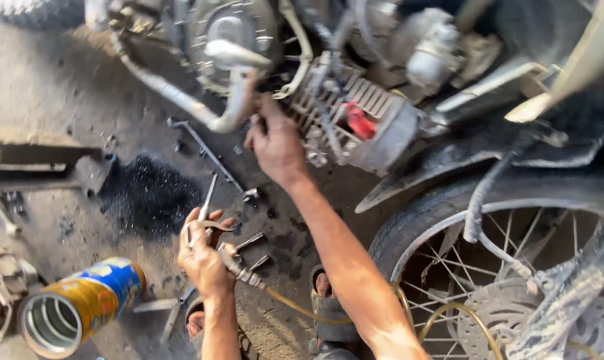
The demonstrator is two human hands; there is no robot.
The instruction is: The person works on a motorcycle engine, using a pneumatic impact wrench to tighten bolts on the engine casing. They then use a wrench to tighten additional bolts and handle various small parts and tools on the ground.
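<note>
My right hand (274,141) reaches up under the motorcycle engine (355,113), fingers curled at the base of the finned cylinder beside the bent exhaust pipe (230,110); what it grips is hidden. My left hand (203,255) is lower, closed around an air blow gun (238,270) whose thin metal nozzle (207,197) points upward. A yellowish hose (302,312) runs from the gun toward the front wheel. A red part (359,122) shows on the engine.
The spoked front wheel (488,267) fills the lower right. An open blue and yellow can (78,303) lies on its side at lower left. Bolts and long rods (208,153) lie scattered on the oil-stained concrete. Metal parts (42,167) sit at far left.
</note>
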